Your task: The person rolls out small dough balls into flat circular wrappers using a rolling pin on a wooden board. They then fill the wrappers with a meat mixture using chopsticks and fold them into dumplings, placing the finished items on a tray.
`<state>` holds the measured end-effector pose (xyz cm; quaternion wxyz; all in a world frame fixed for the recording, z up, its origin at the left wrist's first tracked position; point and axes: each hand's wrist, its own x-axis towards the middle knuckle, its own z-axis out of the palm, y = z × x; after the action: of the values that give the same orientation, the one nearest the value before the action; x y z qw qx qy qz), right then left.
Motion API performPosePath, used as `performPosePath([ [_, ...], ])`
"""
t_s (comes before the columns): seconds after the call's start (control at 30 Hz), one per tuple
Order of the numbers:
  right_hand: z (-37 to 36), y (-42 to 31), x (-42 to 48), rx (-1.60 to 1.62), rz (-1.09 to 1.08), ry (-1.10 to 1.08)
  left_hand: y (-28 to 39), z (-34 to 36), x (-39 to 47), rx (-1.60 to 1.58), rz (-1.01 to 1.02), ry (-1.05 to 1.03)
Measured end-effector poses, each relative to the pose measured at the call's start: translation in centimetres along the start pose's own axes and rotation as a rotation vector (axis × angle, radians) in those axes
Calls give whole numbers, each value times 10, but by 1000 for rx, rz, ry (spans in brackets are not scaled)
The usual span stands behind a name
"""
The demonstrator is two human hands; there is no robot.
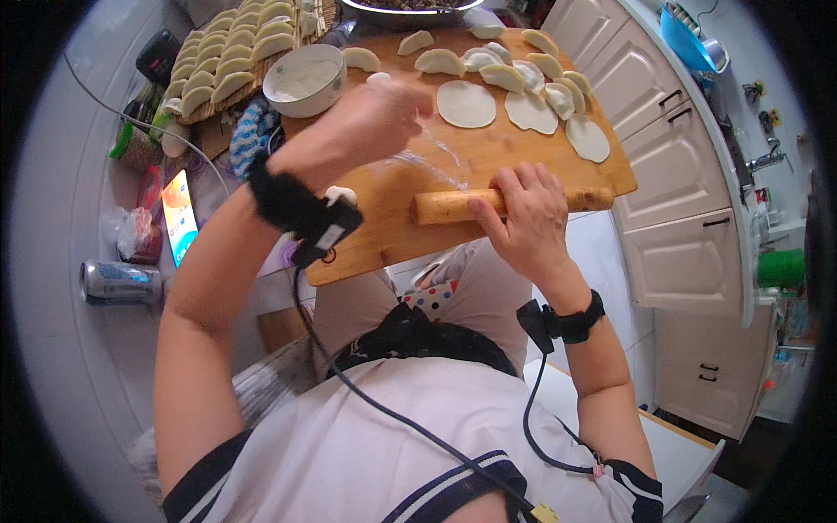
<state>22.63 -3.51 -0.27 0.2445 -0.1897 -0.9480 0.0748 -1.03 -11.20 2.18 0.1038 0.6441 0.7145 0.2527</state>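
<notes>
My right hand [531, 212] grips a wooden rolling pin [444, 206] lying across the near side of the wooden board [386, 229]. Over the board's left part is my left hand [392, 114], blurred, with its fingers curled; whether anything is inside them is hidden. Streaks of white flour [431, 167] mark the wood below it. Beyond the hands lie three round dough wrappers, among them one flat disc [466, 104]. Small dough pieces show at the left hand's far side [378, 78] and by the left wrist [341, 194]. Several folded dumplings [502, 77] line the far right.
A bowl of flour [305, 82] stands at the board's left edge. Past it, a woven tray [261, 68] carries rows of dumplings. A lit phone [179, 216] and a can [121, 282] are on the left. Cables run from both wrist straps. A metal basin [412, 8] sits behind.
</notes>
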Motion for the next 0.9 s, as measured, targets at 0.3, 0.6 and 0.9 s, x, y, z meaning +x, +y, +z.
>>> performPosePath([
  [0.3, 5, 1, 4, -1, -6, 29, 6, -35, -57, 31, -65, -142],
  [0.6, 0, 10, 1, -11, -6, 21, -3, -31, -68, 42, -207, -307],
  [0.9, 1, 9, 1, -31, -15, 48, -16, 0, -23, 139, -220, -84],
])
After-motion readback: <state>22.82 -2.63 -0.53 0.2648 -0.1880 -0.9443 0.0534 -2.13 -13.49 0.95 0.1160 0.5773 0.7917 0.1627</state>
